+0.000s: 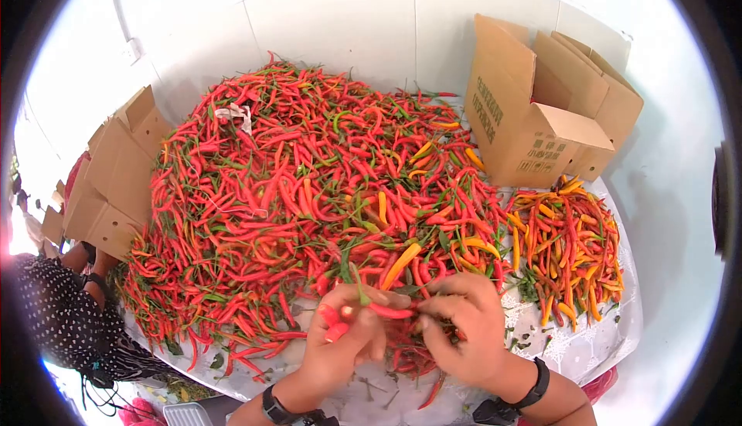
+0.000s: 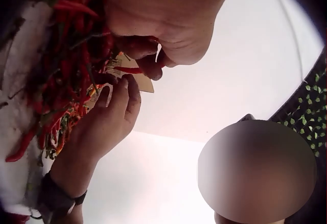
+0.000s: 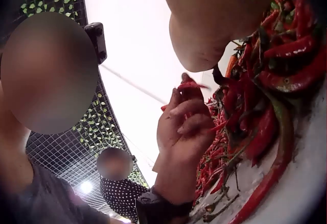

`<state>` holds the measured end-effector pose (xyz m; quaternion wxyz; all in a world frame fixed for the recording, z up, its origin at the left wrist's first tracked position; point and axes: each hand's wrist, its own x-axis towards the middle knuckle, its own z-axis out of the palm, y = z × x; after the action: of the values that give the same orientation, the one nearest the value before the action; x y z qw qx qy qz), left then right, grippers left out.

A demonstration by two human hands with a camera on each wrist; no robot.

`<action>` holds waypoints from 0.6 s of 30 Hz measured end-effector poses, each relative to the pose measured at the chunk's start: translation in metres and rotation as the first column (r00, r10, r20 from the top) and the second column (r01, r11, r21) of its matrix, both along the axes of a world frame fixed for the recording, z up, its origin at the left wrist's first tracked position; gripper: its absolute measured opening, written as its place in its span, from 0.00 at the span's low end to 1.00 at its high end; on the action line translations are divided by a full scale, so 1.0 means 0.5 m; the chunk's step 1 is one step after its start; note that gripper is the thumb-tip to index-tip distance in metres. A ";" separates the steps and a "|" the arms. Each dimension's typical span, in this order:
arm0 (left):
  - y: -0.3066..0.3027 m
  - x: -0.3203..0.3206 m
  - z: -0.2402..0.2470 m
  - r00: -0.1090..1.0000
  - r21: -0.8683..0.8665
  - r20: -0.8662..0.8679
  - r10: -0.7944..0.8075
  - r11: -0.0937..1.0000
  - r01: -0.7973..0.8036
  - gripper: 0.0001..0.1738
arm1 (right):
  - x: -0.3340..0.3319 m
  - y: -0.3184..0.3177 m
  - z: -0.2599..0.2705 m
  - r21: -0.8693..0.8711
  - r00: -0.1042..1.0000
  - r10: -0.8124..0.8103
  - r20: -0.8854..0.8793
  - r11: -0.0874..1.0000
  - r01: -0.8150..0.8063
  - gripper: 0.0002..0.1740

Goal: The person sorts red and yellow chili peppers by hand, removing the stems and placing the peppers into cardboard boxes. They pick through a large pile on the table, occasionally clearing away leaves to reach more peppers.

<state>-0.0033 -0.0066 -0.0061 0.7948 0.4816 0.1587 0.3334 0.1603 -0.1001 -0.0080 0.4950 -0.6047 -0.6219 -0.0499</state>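
Note:
In the head view the left hand (image 1: 344, 337) curls round several red chilies (image 1: 335, 332) and pinches a red chili with a green stem (image 1: 392, 312) between thumb and forefinger. Facing it, the right hand (image 1: 466, 329) has its fingers bent near that chili's tip; whether its fingertips touch the chili is unclear. The left hand (image 3: 184, 127) with a small red chili (image 3: 190, 85) at its fingertips also shows in the right wrist view. In the left wrist view the right hand (image 2: 110, 119) has bent fingers, their contact hidden.
A large heap of red chilies (image 1: 255, 186) covers much of the table (image 1: 630, 310). A smaller pile of orange and red chilies (image 1: 572, 248) lies at the right, near an open cardboard box (image 1: 502, 117). More cardboard (image 1: 116, 178) and a person in dotted clothing (image 1: 58, 310) are at the left.

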 end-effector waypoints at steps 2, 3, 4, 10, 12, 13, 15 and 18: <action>0.000 -0.004 0.002 1.000 0.010 0.003 -0.029 1.000 0.029 0.11 | 0.002 0.003 -0.006 -0.032 0.989 -0.130 -0.075 0.991 0.128 0.16; 0.004 -0.011 -0.001 0.997 0.020 -0.013 -0.075 0.997 0.076 0.11 | 0.004 0.004 0.000 -0.038 0.985 -0.160 -0.060 0.987 0.158 0.15; 0.006 -0.015 -0.003 0.992 0.029 -0.028 -0.122 0.992 0.123 0.12 | 0.010 0.003 0.003 -0.047 0.994 -0.080 -0.077 0.996 0.076 0.14; -0.005 -0.013 -0.011 0.963 0.252 -0.203 -0.176 0.941 0.225 0.12 | 0.020 -0.011 0.009 -0.086 0.862 0.326 -0.388 0.919 -0.385 0.10; -0.006 -0.011 -0.003 0.954 0.290 -0.257 -0.157 0.929 0.231 0.11 | 0.017 -0.014 0.007 -0.081 0.790 0.332 -0.516 0.899 -0.431 0.08; -0.006 -0.011 0.003 0.948 0.307 -0.283 -0.147 0.922 0.235 0.11 | 0.017 -0.014 0.008 -0.060 0.743 0.351 -0.570 0.884 -0.464 0.08; -0.005 -0.010 0.014 0.940 0.372 -0.316 -0.132 0.894 0.251 0.10 | 0.016 -0.014 0.011 -0.014 0.637 0.380 -0.671 0.853 -0.522 0.07; 0.002 -0.001 0.010 0.955 0.492 -0.265 -0.137 0.832 0.256 0.08 | 0.022 -0.015 0.009 -0.009 0.664 0.409 -0.626 0.848 -0.530 0.08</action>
<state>-0.0037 -0.0054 -0.0010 0.6424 0.7260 0.0983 0.2250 0.1712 -0.1079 -0.0037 0.6019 -0.4507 -0.5682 0.3341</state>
